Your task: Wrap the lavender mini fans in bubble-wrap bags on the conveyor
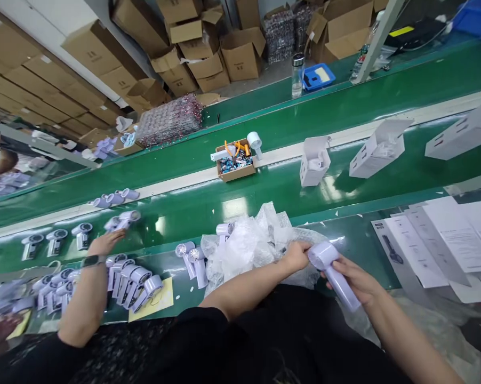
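The lavender fan (pixel 341 285) is held just right of the bubble-wrap heap (pixel 250 248), above the near edge of the counter (pixel 356 232). Its long axis is slanted, the round head pointed away and leftward, the handle run back toward the body and rightward. The handle is wrapped near its neck by the right hand (pixel 356 280), a narrow grip; the head's left rim is pinched by the left hand (pixel 295 257), nearer the heap.
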`<state>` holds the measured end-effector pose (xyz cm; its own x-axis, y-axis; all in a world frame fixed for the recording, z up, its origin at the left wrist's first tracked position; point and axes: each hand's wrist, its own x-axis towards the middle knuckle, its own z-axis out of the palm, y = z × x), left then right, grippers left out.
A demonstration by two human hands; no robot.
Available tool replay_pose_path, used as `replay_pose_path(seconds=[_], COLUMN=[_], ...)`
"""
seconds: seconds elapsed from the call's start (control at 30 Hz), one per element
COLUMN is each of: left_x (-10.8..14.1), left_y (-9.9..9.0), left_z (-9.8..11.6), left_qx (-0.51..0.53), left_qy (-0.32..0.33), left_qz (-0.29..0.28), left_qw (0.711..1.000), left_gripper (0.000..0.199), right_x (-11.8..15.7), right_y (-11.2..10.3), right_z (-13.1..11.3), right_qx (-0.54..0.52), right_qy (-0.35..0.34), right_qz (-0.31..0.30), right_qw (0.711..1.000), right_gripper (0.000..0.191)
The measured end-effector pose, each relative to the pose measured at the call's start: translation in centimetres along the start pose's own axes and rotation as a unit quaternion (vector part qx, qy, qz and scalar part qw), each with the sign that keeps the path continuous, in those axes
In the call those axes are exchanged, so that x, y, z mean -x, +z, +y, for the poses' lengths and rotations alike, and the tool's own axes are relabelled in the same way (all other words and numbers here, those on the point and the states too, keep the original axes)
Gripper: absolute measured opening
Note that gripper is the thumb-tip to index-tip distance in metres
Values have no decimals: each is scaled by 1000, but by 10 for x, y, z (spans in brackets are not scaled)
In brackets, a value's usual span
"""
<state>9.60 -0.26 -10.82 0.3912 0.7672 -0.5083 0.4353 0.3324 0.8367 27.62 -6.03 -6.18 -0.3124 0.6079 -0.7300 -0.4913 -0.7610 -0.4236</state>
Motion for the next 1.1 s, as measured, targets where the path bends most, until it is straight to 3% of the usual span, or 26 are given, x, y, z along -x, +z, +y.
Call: replay_pose_path(seconds=[0.13, 0.27, 0.33, 0.4, 0.47, 0.53, 0.6, 0.73, 0.8, 0.87, 0.97, 1.03, 1.1], left_x=[18, 31, 39, 49, 60, 70, 77, 78, 74, 71, 71, 71, 70], left_y=[-17, -30, -34, -36, -37, -37, -37, -38, -40, -39, -30, -22, -17], left_z=[9, 22, 29, 35, 37, 35, 32, 32, 35, 37, 38, 41, 48], left_qx=[205, 329, 289, 163, -9, -164, -281, -414, -436, -440, -404, -357, -319], left_qy=[-56, -60, -2, 103, 237, 359, 437, 517, 539, 516, 396, 303, 216], left_qz=[33, 90, 65, 39, 49, 84, 105, 81, 63, 67, 114, 121, 94], left_qw=[977, 938, 955, 981, 970, 915, 848, 745, 718, 732, 817, 875, 918], left_gripper=[9, 25, 26, 23, 19, 16, 17, 19, 19, 19, 17, 16, 16], right_x=[-9, 1, 8, 15, 21, 25, 27, 25, 23, 22, 26, 32, 41], right_y=[17, 22, 27, 34, 41, 49, 55, 65, 70, 73, 75, 76, 75], right_z=[0, -1, 1, 2, 4, 7, 12, 29, 34, 36, 29, 21, 11], right_qx=[44, 116, 126, 130, 122, 95, 68, 20, -31, -81, -115, -121, -137], right_qy=[2, -13, -24, -44, -68, -79, -81, -78, -68, -60, -54, -34, -5], right_qz=[-75, -66, -47, -30, -11, 16, 45, 80, 96, 134, 210, 216, 202], right_qw=[996, 991, 991, 990, 990, 992, 993, 994, 993, 986, 969, 968, 970], right_gripper=[35, 38, 38, 38, 42, 48, 53, 47, 39, 33, 26, 19, 17])
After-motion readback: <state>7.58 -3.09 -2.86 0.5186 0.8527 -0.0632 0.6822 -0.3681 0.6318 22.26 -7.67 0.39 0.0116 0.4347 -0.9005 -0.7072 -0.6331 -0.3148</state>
